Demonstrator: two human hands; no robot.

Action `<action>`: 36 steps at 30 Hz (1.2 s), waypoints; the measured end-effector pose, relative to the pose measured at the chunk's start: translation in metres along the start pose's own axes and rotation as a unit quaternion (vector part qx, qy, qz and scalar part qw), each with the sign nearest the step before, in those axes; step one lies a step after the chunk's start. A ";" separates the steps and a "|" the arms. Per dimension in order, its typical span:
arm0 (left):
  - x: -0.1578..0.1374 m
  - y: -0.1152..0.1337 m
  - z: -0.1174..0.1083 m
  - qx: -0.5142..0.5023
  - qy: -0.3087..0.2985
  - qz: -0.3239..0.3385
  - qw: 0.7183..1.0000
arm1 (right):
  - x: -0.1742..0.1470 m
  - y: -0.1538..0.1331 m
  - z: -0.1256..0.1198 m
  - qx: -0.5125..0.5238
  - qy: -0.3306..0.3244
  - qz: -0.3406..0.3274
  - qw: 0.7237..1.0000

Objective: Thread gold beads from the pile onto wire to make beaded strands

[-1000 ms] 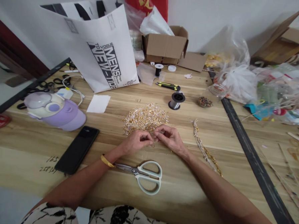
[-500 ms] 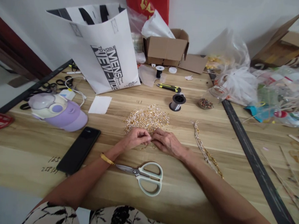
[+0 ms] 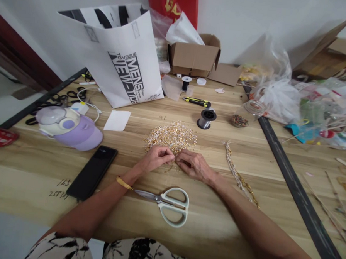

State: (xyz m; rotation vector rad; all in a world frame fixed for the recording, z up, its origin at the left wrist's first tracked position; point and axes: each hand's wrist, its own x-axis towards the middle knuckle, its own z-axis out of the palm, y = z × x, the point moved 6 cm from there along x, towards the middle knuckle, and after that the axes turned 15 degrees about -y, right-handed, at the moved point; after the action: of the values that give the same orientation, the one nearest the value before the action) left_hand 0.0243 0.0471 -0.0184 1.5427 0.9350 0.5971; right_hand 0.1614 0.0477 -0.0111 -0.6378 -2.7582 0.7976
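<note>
A loose pile of small gold and clear beads (image 3: 172,135) lies in the middle of the wooden table. At its near edge, my left hand (image 3: 157,157) is closed in a pinch, thumb against forefinger. My right hand (image 3: 193,163) faces it with bent fingers, also pinching, the fingertips of both nearly meeting. What sits between them is too small to make out. A thin gold strand (image 3: 168,168) shows just below the fingertips. Scissors with pale green handles (image 3: 174,207) lie nearer to me, blades pointing left. Right of my hands rest beaded strands (image 3: 237,173) in silver and gold.
A black phone (image 3: 92,173) and a purple and white device (image 3: 71,128) are on the left. Behind the beads stand a wire spool (image 3: 206,119), a yellow cutter (image 3: 197,102), a jar (image 3: 249,112), a white bag (image 3: 127,61) and a cardboard box (image 3: 194,59).
The view has shifted slightly. Both hands stay at the pile's near edge, with only small changes in the fingers; a small gap now shows between the fingertips.
</note>
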 end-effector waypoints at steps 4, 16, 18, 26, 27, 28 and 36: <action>0.000 0.001 -0.002 0.007 0.008 -0.003 1.000 | 0.000 0.003 -0.002 0.037 0.023 0.000 0.999; -0.001 0.006 0.001 -0.007 0.008 0.008 1.000 | 0.001 -0.009 0.010 -0.114 -0.025 0.000 0.993; -0.001 0.005 0.001 -0.008 0.006 0.007 1.000 | 0.001 -0.008 0.011 -0.117 -0.022 0.008 0.993; -0.001 0.003 -0.002 -0.017 0.022 0.004 1.000 | 0.001 0.000 0.003 0.033 0.028 -0.006 0.999; -0.001 0.002 -0.002 -0.022 0.021 0.001 1.000 | 0.000 0.000 0.002 0.049 0.035 -0.009 0.998; -0.001 0.002 -0.002 -0.025 0.020 -0.002 0.999 | 0.000 0.000 0.001 0.062 0.041 -0.011 0.997; -0.001 0.002 0.005 -0.059 -0.017 -0.021 0.998 | -0.001 -0.001 -0.006 0.112 0.035 0.022 0.993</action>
State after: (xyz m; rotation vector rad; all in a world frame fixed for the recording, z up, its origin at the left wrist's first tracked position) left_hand 0.0285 0.0434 -0.0172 1.4211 0.8894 0.5832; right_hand 0.1633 0.0491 -0.0055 -0.6692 -2.5499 1.0541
